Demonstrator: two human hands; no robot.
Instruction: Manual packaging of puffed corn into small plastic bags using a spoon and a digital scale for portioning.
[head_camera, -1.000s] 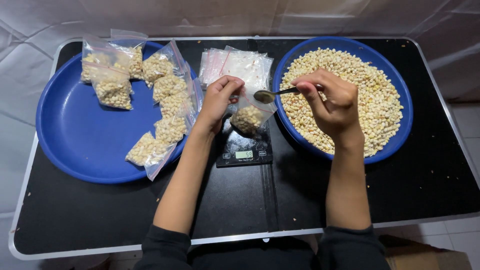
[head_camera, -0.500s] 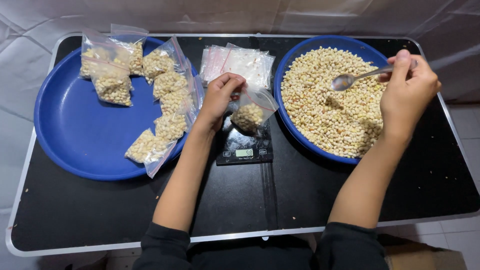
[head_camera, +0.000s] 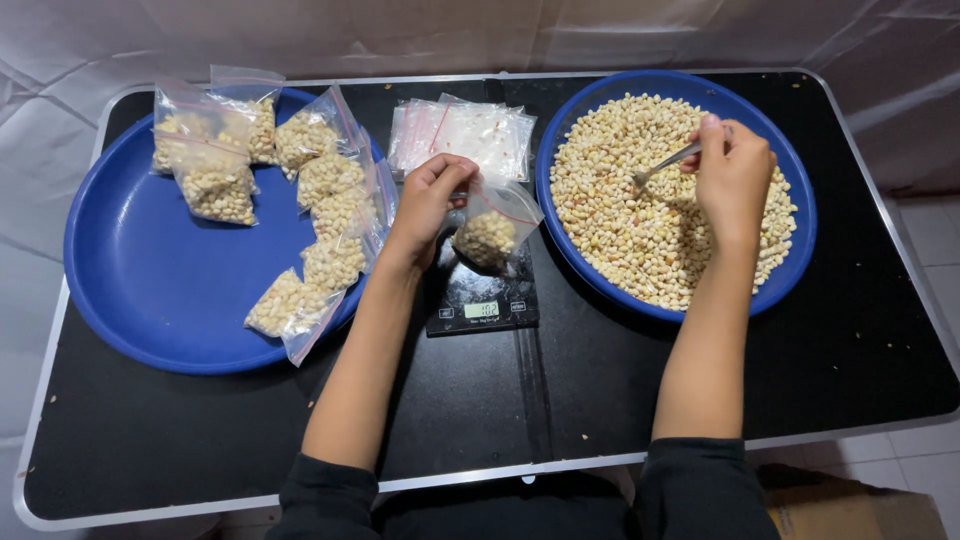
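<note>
Mid-fill on a weigh-and-bag job: left hand (head_camera: 432, 200) is pinched shut on the top edge of a small clear zip bag (head_camera: 490, 232), holding its mouth up w/ the bag's bottom resting on a small black digital scale (head_camera: 483, 292) at table centre. Bag is partly filled w/ pale beans, approx. a third to half, though the glare on the plastic makes the level hard to judge. Right hand (head_camera: 735, 175) is closed round the handle of a metal spoon (head_camera: 662, 163), bowl end dipped into the heap of loose beans in the right blue basin (head_camera: 790, 270), i.e. scooping, not pouring. Spoon and bag are apart, w/ the basin rim between them. Judgement: step in hand is loading the spoon for another top-up. Next move calls for lifting the spoon level over the basin rim, bringing it to the bag mouth and tipping gently while the left keeps the mouth open and doesn't press down, else the scale reading goes off. Stack of empty zip bags (head_camera: 462, 135) lies just behind the scale, touching neither hand. Left blue basin (head_camera: 150, 300) holds approx. eight filled bean bags (head_camera: 325, 215) along its back and right side.
</note>
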